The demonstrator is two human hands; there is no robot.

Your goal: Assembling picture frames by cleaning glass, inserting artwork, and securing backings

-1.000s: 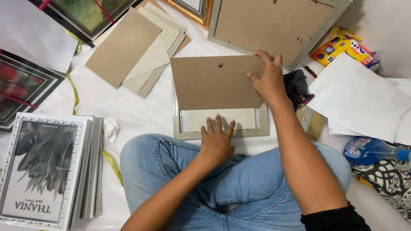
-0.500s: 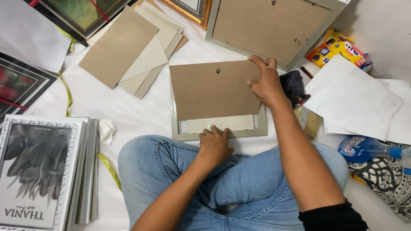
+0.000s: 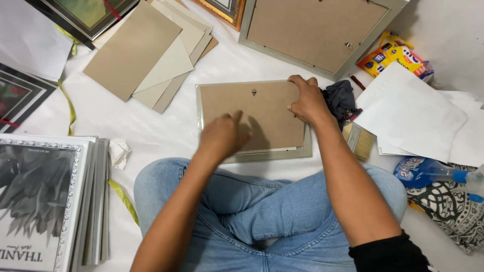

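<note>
Brown backing board seated flat in the small grey picture frame

The backing board [image 3: 252, 117], half a second earlier raised at its far edge with the insert showing below, was now laid almost fully into the frame [image 3: 275, 155], which lay on the white sheet in front of the crossed legs. Its right edge was pinched by the right hand [image 3: 306, 102]; the left hand [image 3: 222, 137], blurred, was pressed loosely curled on the near part
</note>
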